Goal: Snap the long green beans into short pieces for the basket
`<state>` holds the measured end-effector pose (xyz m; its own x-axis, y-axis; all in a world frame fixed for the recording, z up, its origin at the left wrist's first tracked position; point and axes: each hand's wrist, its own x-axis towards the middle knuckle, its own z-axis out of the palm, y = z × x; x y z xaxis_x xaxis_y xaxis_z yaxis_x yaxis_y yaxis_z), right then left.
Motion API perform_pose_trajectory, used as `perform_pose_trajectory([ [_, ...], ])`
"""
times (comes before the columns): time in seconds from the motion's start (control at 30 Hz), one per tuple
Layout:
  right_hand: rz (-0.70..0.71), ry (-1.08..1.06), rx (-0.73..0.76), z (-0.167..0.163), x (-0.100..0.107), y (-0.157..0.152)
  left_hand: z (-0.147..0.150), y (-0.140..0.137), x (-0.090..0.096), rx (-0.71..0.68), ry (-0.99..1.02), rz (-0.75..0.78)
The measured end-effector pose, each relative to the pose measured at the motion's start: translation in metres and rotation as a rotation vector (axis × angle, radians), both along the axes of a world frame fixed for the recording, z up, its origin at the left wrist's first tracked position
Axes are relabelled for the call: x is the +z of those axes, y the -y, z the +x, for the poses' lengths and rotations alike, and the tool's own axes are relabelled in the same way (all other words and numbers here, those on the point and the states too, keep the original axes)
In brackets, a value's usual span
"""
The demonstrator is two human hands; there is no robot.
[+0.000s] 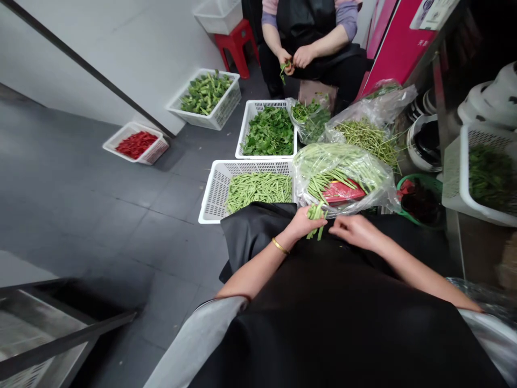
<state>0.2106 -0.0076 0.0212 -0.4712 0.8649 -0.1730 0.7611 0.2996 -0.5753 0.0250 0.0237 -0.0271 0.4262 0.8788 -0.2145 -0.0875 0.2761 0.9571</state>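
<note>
My left hand [302,222], with a gold bangle at the wrist, is closed around a small bunch of green beans [315,215]. Just to the right of the bunch, my right hand [357,231] has its fingers curled in a pinch; whether anything is between them is too small to see. Beyond my hands lies an open clear plastic bag [385,186] of long green beans [323,180], with a red packet [343,192] among them. To its left, short bean pieces [260,188] fill part of a white slotted basket [218,188].
A co-worker [311,48] sits opposite, fingers on a leafy sprig. Around us stand baskets of leafy greens [270,132], green stalks [208,91] and red chillies [136,144]. A red stool [238,48] is at the wall; a metal rack [64,334] is at lower left.
</note>
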Motion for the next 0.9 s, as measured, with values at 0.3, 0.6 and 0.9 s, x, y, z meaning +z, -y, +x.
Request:
perform_pose_trajectory([
  [0.3, 0.255, 0.102, 0.212, 0.007, -0.009, -0.016, 0.003, 0.004, 0.004, -0.143, -0.05, 0.056],
  [0.6, -0.366, -0.423, -0.365, 0.008, -0.068, -0.024, 0.012, -0.01, -0.026, 0.345, 0.115, -0.453],
  [0.9, -0.163, 0.252, -0.315, 0.029, -0.098, -0.11, -0.006, -0.024, -0.021, 0.159, 0.478, -0.616],
])
